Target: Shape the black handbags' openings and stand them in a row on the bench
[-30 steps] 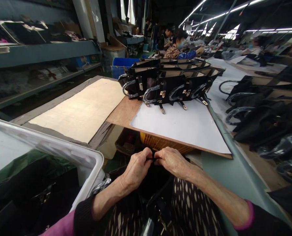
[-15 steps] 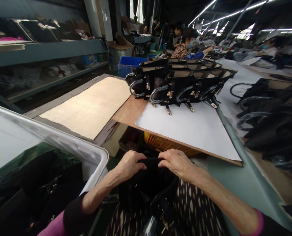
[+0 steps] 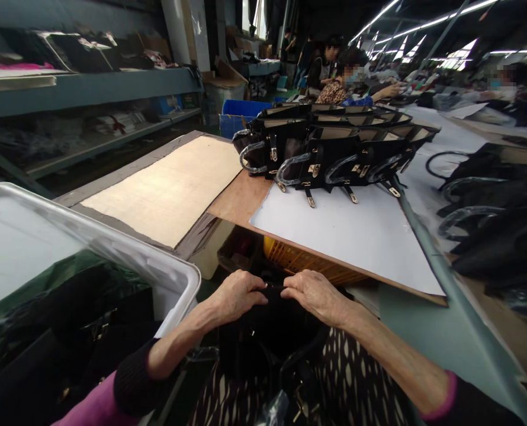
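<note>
Black bag (image 3: 275, 334), open-topped, dark inside

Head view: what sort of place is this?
Likely a bag workshop or factory floor: black handbags with plastic-wrapped handles stand in rows, another black bag is in the wearer's lap, and long strip lights run overhead.

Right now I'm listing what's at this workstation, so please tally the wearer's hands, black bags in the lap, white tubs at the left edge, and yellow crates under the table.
Wearer's hands: 2 (left hand, right hand)
Black bag: 1
White tub: 1
Yellow crate: 1
Total: 5
</note>
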### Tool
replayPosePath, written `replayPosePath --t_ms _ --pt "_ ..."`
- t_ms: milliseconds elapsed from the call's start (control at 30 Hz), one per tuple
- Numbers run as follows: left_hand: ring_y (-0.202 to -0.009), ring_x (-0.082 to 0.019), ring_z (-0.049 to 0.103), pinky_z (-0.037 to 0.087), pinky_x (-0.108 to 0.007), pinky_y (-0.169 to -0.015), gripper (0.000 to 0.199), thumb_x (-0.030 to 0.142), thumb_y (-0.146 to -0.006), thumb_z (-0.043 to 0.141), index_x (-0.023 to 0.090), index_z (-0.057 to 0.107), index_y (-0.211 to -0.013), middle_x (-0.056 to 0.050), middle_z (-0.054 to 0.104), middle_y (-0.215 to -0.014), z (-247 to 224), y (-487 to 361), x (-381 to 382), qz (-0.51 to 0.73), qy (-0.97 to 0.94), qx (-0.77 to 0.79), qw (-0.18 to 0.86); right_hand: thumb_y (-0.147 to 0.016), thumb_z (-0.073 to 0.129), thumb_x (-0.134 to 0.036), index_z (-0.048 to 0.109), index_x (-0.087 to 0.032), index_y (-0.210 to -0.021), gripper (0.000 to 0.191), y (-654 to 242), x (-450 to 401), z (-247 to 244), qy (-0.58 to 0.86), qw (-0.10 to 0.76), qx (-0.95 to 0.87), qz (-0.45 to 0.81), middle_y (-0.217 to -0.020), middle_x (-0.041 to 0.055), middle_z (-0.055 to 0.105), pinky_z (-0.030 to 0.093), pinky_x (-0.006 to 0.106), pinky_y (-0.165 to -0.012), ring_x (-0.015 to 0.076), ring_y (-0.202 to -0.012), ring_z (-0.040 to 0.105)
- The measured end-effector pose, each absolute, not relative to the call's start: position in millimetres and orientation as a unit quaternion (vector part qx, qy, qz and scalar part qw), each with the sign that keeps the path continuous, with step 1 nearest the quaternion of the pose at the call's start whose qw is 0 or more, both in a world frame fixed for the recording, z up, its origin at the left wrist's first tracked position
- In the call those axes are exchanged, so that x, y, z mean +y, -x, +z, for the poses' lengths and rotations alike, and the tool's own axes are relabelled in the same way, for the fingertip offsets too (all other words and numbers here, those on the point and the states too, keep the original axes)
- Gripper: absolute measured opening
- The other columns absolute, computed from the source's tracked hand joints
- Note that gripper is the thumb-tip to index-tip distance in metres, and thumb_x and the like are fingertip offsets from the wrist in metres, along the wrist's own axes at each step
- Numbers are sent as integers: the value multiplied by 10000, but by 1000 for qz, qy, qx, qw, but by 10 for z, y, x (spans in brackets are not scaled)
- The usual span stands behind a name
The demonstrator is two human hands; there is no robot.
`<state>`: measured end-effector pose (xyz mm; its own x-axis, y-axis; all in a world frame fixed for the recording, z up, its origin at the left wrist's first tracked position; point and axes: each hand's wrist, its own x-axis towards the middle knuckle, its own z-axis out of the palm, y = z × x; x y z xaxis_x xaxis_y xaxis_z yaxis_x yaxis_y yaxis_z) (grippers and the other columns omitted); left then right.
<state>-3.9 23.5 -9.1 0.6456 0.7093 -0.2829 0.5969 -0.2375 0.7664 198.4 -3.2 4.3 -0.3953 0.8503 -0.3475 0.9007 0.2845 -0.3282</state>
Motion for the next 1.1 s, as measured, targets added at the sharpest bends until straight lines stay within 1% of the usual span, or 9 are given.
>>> replayPosePath --t_ms 267,433,567,667,767,900,1000,1067,1100 --pt "-574 -98 441 326 -175 -517 242 318 -752 478 145 644 -787 36 525 -614 -157 515 21 119 -688 490 522 -878 370 -364 567 -203 -676 325 -2042 -83 -35 -569 58 785 -236 -636 -11 586 306 225 -622 125 -640 531" --pt "-544 -89 390 304 -179 -510 240 305 -768 457 146 632 -730 43 466 -563 -128 486 -117 163 -692 508 486 -862 401 -350 599 -211 -729 277 -1937 -109 57 -583 80 788 -180 -736 24 640 326 254 -659 165 -730 567" --pt "-504 -85 387 279 -186 -480 234 280 -769 464 151 652 -715 41 471 -527 36 350 -199 166 -713 507 455 -795 492 -276 622 -227 -867 157 -1650 -187 246 -527 46 826 -197 -875 27 659 344 249 -699 172 -816 580" --pt "-502 -94 444 298 -190 -492 221 259 -777 473 170 658 -697 27 537 -534 203 211 -268 157 -742 506 410 -739 500 -203 633 -225 -861 182 -1445 -207 399 -494 60 832 -246 -811 23 668 345 237 -632 172 -773 592" --pt "-532 -117 516 325 -200 -516 161 253 -775 505 192 640 -710 13 593 -574 449 112 -320 140 -784 500 340 -695 515 -193 640 -194 -741 134 -1395 -185 570 -492 69 821 -282 -709 18 647 333 235 -595 167 -705 574" --pt "-569 -122 553 380 -195 -518 189 338 -780 542 196 575 -901 22 627 -649 1018 248 -308 268 -778 469 321 -757 475 -271 606 -155 -636 213 -1584 -178 796 -496 -60 772 -393 -631 -11 600 336 227 -564 138 -623 523" --pt "-848 -141 578 443 -213 -723 229 353 -802 518 192 570 -957 -13 634 -948 1364 581 -218 481 -692 494 213 -764 507 -342 623 -141 -733 234 -1866 -233 807 -519 -221 639 -523 -686 4 623 396 254 -581 160 -638 545" --pt "-931 -151 557 420 -244 -831 212 336 -820 487 180 582 -926 -20 622 -998 1347 810 -131 545 -624 539 156 -705 591 -355 626 -148 -815 237 -2086 -300 663 -542 -345 514 -569 -728 27 641 445 299 -609 196 -680 580" --pt "-924 -154 562 423 -254 -834 219 339 -819 481 172 583 -917 -25 626 -990 1250 896 -89 538 -612 550 185 -664 635 -356 622 -169 -833 252 -2189 -339 548 -557 -413 444 -568 -726 24 642 465 314 -613 203 -685 593"
